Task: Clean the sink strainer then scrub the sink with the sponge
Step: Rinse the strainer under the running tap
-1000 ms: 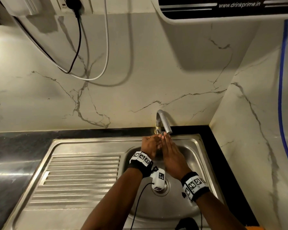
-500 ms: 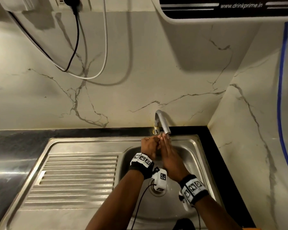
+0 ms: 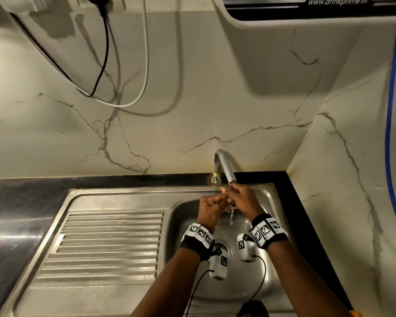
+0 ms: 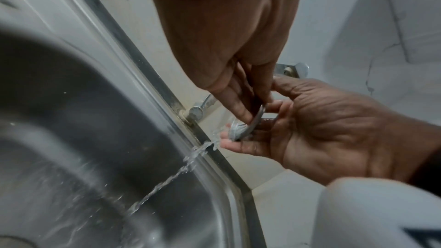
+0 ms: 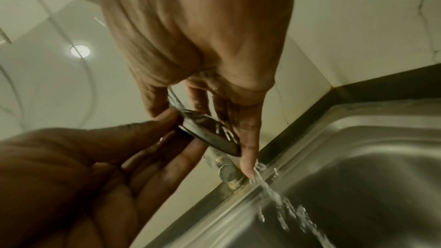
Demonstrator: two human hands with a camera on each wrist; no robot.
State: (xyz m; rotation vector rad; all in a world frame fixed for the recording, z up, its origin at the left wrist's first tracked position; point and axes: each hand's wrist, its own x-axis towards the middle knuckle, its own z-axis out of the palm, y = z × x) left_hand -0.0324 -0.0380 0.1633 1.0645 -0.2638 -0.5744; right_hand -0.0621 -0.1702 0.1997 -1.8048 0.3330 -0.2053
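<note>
Both hands are up under the faucet [image 3: 224, 165], a curved brushed-metal spout coming out where the marble-look backsplash [image 3: 192, 99] meets the black countertop [image 3: 293, 193]. Between them is the sink strainer [image 5: 210, 135], a thin round metal disc with a raised rim and slotted cuts, dark and wet, tilted on edge in the stream. It's held over the back of the basin, just below the spout mouth.

The left hand [image 3: 212, 209] has its thumb and fingers curled onto the strainer's edge, pinching it. In the left wrist view you can see that thumb pressed against the rim [image 4: 256, 120]. The right hand [image 3: 244, 200] is on the other side, thumb and long straight-ish fingers closed on the disc, with water running down the fingers [image 5: 248, 150] and dripping off the tips.

A thin stream of water [image 4: 167, 180] falls off the hands into the stainless steel sink [image 3: 188, 225], which has that smooth brushed look with rounded corners and streaks of wet on the bowl. The drain opening [image 3: 224, 247] sits at the bottom, partly hidden behind the left wrist camera. To the left there's the ribbed drainboard [image 3: 110, 245], pressed ridges in the same steel sheet.

Up on the wall a black cable [image 3: 103, 53] and a white cable [image 3: 144, 65] hang in loops, a blue tube [image 3: 390, 133] runs down the right wall, and a water purifier [image 3: 306, 10] sits at the top.
</note>
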